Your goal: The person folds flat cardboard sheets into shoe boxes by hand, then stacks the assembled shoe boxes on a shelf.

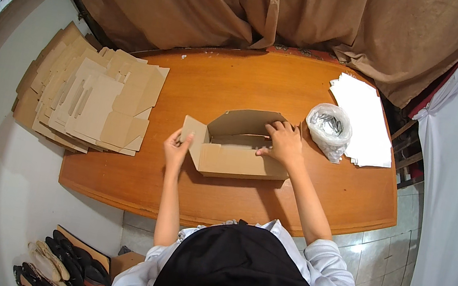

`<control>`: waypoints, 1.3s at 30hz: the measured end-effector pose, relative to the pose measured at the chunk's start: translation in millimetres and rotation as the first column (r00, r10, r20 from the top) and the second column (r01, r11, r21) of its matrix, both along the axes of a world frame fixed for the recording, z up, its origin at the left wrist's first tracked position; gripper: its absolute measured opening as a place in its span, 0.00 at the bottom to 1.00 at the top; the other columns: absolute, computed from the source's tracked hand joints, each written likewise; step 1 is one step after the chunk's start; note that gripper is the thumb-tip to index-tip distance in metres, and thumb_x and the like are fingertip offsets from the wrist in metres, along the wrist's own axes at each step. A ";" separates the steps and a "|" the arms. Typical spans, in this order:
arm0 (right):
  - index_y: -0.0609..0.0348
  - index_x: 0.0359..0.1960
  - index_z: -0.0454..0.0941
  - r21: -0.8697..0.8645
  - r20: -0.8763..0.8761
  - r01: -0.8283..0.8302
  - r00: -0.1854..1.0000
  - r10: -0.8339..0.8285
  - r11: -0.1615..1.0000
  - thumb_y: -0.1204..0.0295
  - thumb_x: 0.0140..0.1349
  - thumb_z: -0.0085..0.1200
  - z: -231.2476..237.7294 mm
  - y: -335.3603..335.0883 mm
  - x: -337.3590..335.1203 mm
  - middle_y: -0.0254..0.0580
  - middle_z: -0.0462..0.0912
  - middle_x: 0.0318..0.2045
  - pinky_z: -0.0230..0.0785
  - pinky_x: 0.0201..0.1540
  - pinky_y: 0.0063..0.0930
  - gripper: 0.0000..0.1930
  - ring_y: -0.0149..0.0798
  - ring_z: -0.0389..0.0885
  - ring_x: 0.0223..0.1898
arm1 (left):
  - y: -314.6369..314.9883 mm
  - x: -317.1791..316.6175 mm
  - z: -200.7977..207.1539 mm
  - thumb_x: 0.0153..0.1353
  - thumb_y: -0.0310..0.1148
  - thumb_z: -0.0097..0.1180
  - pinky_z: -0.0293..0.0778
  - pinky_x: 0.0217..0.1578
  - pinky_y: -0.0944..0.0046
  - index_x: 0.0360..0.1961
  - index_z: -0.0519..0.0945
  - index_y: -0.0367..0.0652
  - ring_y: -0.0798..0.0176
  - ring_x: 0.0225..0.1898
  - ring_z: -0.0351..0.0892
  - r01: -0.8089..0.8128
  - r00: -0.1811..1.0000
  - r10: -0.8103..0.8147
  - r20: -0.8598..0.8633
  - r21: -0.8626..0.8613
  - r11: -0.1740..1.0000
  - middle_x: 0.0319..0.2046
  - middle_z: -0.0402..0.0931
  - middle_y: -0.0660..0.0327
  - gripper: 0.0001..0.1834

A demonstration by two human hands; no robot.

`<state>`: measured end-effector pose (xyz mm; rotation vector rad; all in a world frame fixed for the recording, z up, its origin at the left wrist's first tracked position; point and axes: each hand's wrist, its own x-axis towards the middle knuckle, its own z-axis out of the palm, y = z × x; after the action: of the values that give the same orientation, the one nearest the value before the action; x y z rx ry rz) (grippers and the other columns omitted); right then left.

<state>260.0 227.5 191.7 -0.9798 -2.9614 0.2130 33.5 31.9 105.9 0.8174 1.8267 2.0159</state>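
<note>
A brown cardboard box (243,165) stands part-folded near the middle of the table, its top open and its long walls upright. At its left end, my left hand (177,145) pinches a side flap (196,137) that sticks outward, thumb on the inner face. Over the right end lies my right hand (284,145), bent fingers toward the far wall and thumb near the front wall's top edge. That hand hides most of the box's right end.
A stack of flat cardboard blanks (91,97) lies on the left of the wooden table (240,78). To the right are a clear plastic bag (328,130) of small metallic-looking pieces and white paper sheets (364,120). Brown curtains (215,7) hang behind; shoes (63,264) sit at lower left.
</note>
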 end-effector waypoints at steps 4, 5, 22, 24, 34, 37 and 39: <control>0.46 0.60 0.63 -0.041 -0.072 0.011 0.997 -0.014 0.999 0.45 0.44 0.60 -44.6 -11.6 -6.3 0.43 0.58 0.62 0.54 0.59 0.57 0.41 0.48 0.51 0.65 | 21.9 49.9 6.3 0.51 0.33 0.61 0.56 0.60 0.55 0.59 0.67 0.47 0.54 0.64 0.54 0.169 0.904 -0.226 -0.363 -0.182 0.969 0.62 0.56 0.46 0.32; 0.45 0.61 0.60 -0.083 -0.077 0.030 0.996 -0.037 0.996 0.48 0.48 0.58 -46.3 -16.9 -8.4 0.46 0.54 0.64 0.55 0.58 0.57 0.38 0.49 0.46 0.67 | 22.0 57.3 8.0 0.51 0.39 0.60 0.43 0.64 0.51 0.60 0.66 0.51 0.50 0.69 0.36 0.168 0.843 -0.364 -0.397 -0.448 0.878 0.66 0.43 0.44 0.33; 0.67 0.53 0.66 -0.585 -0.772 0.084 0.247 -0.585 0.807 0.74 0.55 0.55 -66.2 35.5 54.6 0.57 0.69 0.54 0.59 0.58 0.33 0.23 0.49 0.67 0.57 | 63.0 59.3 21.1 0.36 0.38 0.72 0.57 0.56 0.43 0.50 0.62 0.49 0.47 0.63 0.52 -0.291 0.740 -0.296 -0.603 -0.685 0.668 0.61 0.50 0.51 0.40; 0.67 0.55 0.63 -0.563 -0.736 0.096 0.394 -0.551 0.821 0.69 0.52 0.58 -73.0 46.5 45.5 0.58 0.68 0.54 0.59 0.58 0.34 0.29 0.49 0.66 0.58 | 60.1 54.7 15.8 0.38 0.41 0.71 0.59 0.54 0.46 0.48 0.63 0.45 0.45 0.60 0.55 -0.309 0.702 -0.273 -0.658 -0.627 0.715 0.60 0.51 0.48 0.37; 0.61 0.64 0.46 -0.176 -0.369 0.347 0.844 -0.389 0.921 0.59 0.38 0.69 -67.1 13.3 -5.0 0.55 0.57 0.60 0.65 0.54 0.41 0.54 0.54 0.64 0.57 | 65.9 38.5 -3.9 0.60 0.43 0.50 0.61 0.53 0.52 0.52 0.60 0.35 0.42 0.55 0.63 -0.078 0.913 -0.088 -0.398 -0.383 0.920 0.53 0.63 0.42 0.26; 0.61 0.62 0.49 -0.153 -0.421 0.312 0.838 -0.347 0.938 0.58 0.44 0.65 -71.8 19.7 3.5 0.56 0.60 0.58 0.65 0.52 0.41 0.47 0.53 0.65 0.56 | 70.3 40.4 -3.3 0.63 0.44 0.45 0.63 0.52 0.54 0.51 0.63 0.34 0.44 0.51 0.66 -0.157 0.912 0.032 -0.409 -0.274 0.949 0.49 0.66 0.43 0.24; 0.62 0.61 0.52 -0.185 -0.491 0.263 0.810 -0.321 0.947 0.56 0.48 0.62 -79.0 28.0 8.5 0.57 0.61 0.57 0.65 0.52 0.41 0.43 0.53 0.66 0.56 | 70.1 33.5 -1.9 0.65 0.44 0.43 0.64 0.50 0.56 0.45 0.68 0.34 0.47 0.49 0.68 -0.037 0.948 -0.060 -0.312 -0.297 0.954 0.48 0.67 0.44 0.21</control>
<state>268.6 255.5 112.6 -1.1559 -2.2980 0.5400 66.9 102.1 104.0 1.1029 2.2247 1.6093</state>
